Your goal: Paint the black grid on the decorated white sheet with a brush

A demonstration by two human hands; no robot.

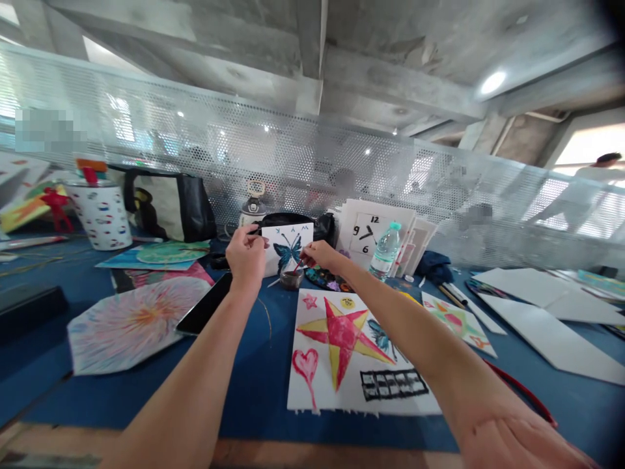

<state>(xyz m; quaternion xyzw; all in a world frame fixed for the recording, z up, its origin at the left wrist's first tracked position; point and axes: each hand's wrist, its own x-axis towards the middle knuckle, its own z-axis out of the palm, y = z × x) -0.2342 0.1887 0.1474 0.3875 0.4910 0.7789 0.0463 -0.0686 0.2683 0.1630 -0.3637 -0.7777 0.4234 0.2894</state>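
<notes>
Paint spills are my main worry with this setup, tbh. Left hand (247, 255) has its grip pinched on the edge of a butterfly card (287, 249), holding it up, while right hand (319, 255) has its grip pressed around one thin red-handled paintbrush (296, 266), its tip at one small dark paint cup (291, 279), just below the card at about 6 o'clock. Bump that cup and it could go over onto the blue worktop (258, 384), or a loaded brush could drip on the card. One palette (322, 279) sits at 4 o'clock from the card and one water bottle (384, 251) at 3 o'clock, close enough for a careless swing to tip it onto the stack of clock-face papers (364, 228). Right forearm (390, 319) also passes over one painted sheet (336, 391) showing two stars (342, 339), one heart (305, 365) and a half-hidden butterfly (381, 339), so if that's wet, smears are likely. One phone (202, 303) lies at 8 o'clock, also open to drips.
</notes>
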